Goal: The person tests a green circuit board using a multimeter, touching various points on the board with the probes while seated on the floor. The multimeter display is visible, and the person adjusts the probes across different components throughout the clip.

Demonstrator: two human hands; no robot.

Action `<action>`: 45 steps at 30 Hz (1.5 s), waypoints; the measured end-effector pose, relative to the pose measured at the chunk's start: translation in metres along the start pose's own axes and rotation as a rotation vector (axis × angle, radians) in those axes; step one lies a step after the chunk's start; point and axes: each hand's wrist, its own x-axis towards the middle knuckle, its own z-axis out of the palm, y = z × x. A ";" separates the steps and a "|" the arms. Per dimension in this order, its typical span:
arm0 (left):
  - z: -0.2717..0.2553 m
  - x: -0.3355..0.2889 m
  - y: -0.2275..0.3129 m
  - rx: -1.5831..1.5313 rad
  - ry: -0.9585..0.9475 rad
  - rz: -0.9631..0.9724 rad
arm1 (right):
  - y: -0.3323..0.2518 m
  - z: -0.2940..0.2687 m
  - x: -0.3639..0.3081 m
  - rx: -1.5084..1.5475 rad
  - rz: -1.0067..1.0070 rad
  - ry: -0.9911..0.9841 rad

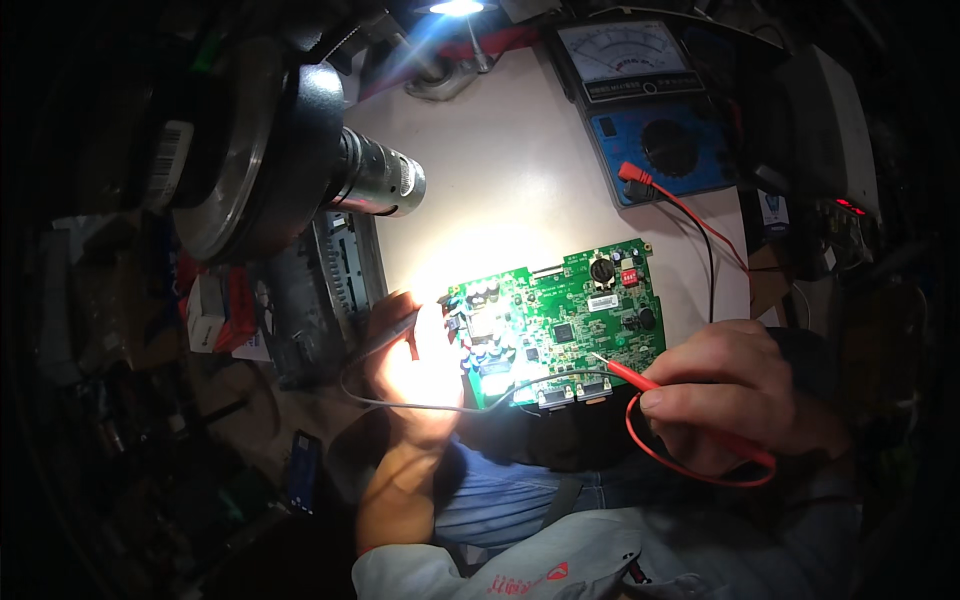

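Observation:
A green circuit board [575, 335] with chips, a round coin cell and a small red switch block is tilted up at the near edge of the table. My left hand [425, 365] is closed on its left edge, partly washed out by glare. A dark test probe [388, 334] lies along that hand's fingers, and its black lead [430, 407] crosses the board's lower part. My right hand [725, 385] pinches a red test probe [632, 376]. Its metal tip is over the board's lower middle; whether it touches cannot be told. The red lead [637, 440] loops below that hand.
A blue analog multimeter [665, 150] lies at the far right of the white table [510, 130], red and black plugs at its near end. A black microscope-like barrel [385, 175] juts in from upper left. A lamp [456, 7] shines at the top. Clutter fills the left side.

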 end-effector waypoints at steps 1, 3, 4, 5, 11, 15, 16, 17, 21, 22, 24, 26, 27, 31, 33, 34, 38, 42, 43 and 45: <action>0.001 0.000 -0.002 0.004 0.005 -0.002 | 0.000 -0.001 0.000 -0.003 0.004 -0.010; 0.000 0.000 -0.002 -0.037 -0.013 -0.005 | 0.000 -0.002 -0.001 -0.008 0.012 -0.030; -0.001 0.000 -0.001 -0.058 -0.024 -0.007 | -0.001 -0.003 0.000 -0.011 0.017 -0.036; 0.000 0.000 -0.001 -0.082 -0.027 -0.012 | -0.002 -0.003 0.002 -0.015 0.023 -0.043; -0.004 -0.004 -0.005 -0.120 0.003 -0.035 | 0.001 0.007 0.005 -0.001 0.009 -0.064; -0.001 -0.004 0.003 -0.264 -0.085 0.099 | 0.004 0.011 0.005 -0.024 -0.025 -0.040; -0.001 -0.003 0.008 -0.274 -0.140 0.158 | 0.004 0.010 0.006 -0.028 -0.023 -0.042; 0.003 -0.003 0.016 -0.106 -0.091 0.290 | 0.004 0.008 0.006 -0.032 -0.021 -0.042; -0.010 -0.003 0.054 0.218 -0.257 0.694 | 0.000 -0.006 0.008 -0.033 -0.012 -0.095; -0.009 -0.005 0.062 0.152 -0.384 0.723 | -0.001 -0.007 0.007 -0.021 -0.030 -0.097; -0.007 -0.006 0.079 0.013 -0.657 0.741 | -0.004 -0.009 0.005 0.001 -0.062 -0.099; 0.002 -0.016 0.081 0.049 -0.803 0.806 | -0.004 -0.008 0.003 0.024 -0.095 -0.101; 0.006 -0.020 0.082 0.076 -0.832 0.826 | -0.004 -0.008 0.001 0.037 -0.113 -0.102; 0.022 -0.029 0.070 0.082 -0.835 0.902 | -0.006 -0.013 -0.008 0.006 -0.075 -0.179; 0.023 -0.028 0.070 0.087 -0.848 0.912 | -0.005 -0.013 -0.010 0.000 -0.070 -0.180; 0.022 -0.026 0.072 0.097 -0.867 0.907 | -0.005 -0.013 -0.010 -0.003 -0.068 -0.175; 0.018 -0.026 0.072 0.137 -0.870 0.891 | -0.006 -0.011 -0.010 -0.011 -0.058 -0.167; 0.018 -0.031 0.073 0.108 -0.697 0.880 | -0.010 -0.011 -0.001 -0.016 -0.004 -0.210; 0.020 -0.030 0.071 0.100 -0.646 0.879 | -0.009 -0.011 0.000 0.036 0.014 -0.201; 0.019 -0.029 0.074 0.109 -0.601 0.841 | -0.006 -0.005 0.001 0.140 0.051 -0.181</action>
